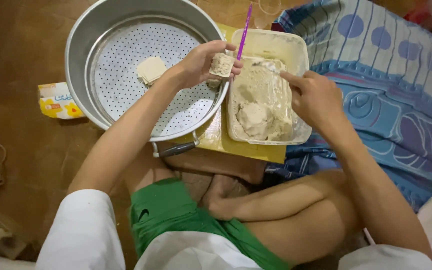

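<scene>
A round steamer pan (78, 55) sits on the floor in front of the crossed legs, with a stack of wrappers (151, 69) on its perforated tray. Right of it, touching its rim, stands a tub of filling (296, 50) on a flat board (248, 150). A small carton (56, 101) lies left of the pan; a patterned blanket (391, 75) lies right of the tub

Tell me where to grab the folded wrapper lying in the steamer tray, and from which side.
Pinch the folded wrapper by its outer edges, coming straight down from above: it lies flat on the perforated tray, apart from the pan's rim, with open tray all round it.
</scene>
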